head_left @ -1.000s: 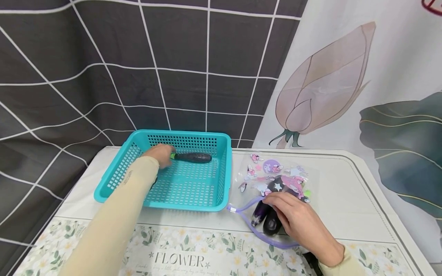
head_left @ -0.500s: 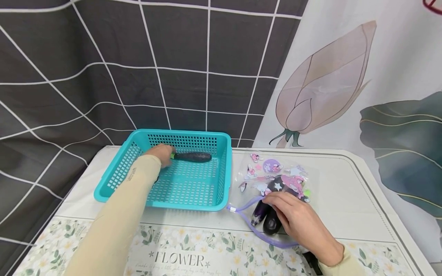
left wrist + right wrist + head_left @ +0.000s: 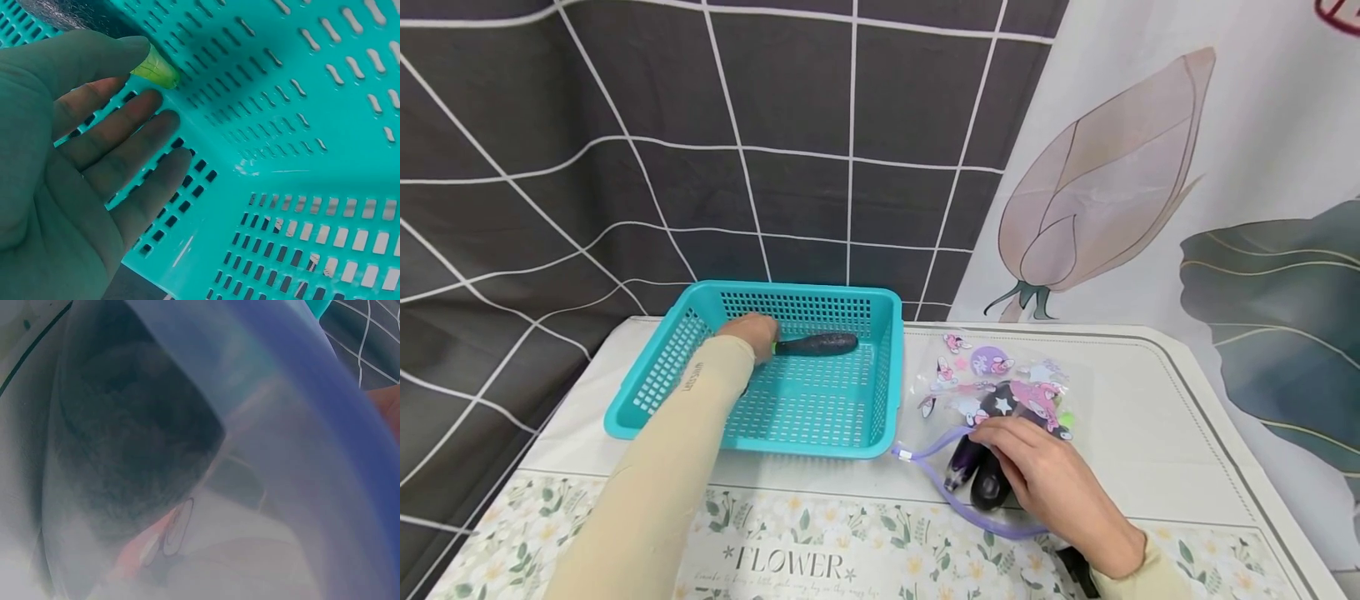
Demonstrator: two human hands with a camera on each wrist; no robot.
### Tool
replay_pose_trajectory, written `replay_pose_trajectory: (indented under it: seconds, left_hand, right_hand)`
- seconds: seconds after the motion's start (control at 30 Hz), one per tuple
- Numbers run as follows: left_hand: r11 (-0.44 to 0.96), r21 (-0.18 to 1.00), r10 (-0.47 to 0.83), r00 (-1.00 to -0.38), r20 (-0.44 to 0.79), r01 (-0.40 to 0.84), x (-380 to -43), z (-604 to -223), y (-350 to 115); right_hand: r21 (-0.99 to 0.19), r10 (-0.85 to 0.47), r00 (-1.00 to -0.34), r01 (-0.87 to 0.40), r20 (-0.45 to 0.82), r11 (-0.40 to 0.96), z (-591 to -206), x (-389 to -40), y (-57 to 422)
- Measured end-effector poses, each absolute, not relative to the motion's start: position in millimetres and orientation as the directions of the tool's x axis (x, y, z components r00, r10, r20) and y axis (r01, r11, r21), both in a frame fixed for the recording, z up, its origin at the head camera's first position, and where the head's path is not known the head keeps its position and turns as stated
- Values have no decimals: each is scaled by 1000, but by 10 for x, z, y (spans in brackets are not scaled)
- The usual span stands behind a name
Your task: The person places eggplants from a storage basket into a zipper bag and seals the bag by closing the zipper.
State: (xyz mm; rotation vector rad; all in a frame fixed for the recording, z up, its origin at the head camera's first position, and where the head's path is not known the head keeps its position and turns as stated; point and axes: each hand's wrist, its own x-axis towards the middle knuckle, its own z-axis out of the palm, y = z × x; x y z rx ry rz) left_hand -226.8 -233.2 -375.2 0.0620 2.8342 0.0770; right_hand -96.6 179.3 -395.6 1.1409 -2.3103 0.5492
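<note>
A dark, speckled eggplant [image 3: 820, 343] with a green stem end lies along the back of the turquoise basket [image 3: 891, 375]. My left hand [image 3: 756, 335] reaches in and pinches that stem end between thumb and index finger; the left wrist view shows its other fingers [image 3: 140, 147] fairly straight over the basket wall. To the right lies a clear zip bag [image 3: 936, 425] with pink cartoon prints and a purple zip edge. Inside its open mouth are dark purple eggplants [image 3: 991, 483]. My right hand [image 3: 1052, 475] pinches the purple edge and holds the mouth apart.
The white table [image 3: 1150, 417] carries a floral cloth with the word FLOWER along the front. A dark checked curtain [image 3: 790, 167] hangs right behind the basket, and a white one with leaf prints [image 3: 1262, 108] hangs at the right.
My left hand has shifted slightly to the right at the eggplant's stem, and the eggplant has tilted a little. My right hand and the bag stay where they were.
</note>
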Motion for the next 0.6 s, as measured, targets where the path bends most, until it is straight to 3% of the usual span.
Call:
replay_pose_trajectory:
  seconds: [0.6]
  left_hand:
    - [996, -26, 72, -940, -335, 85, -2283, -3731, -2285]
  right_hand:
    - [-135, -608, -523, -813, 597, 566, -3968, -972, 1801]
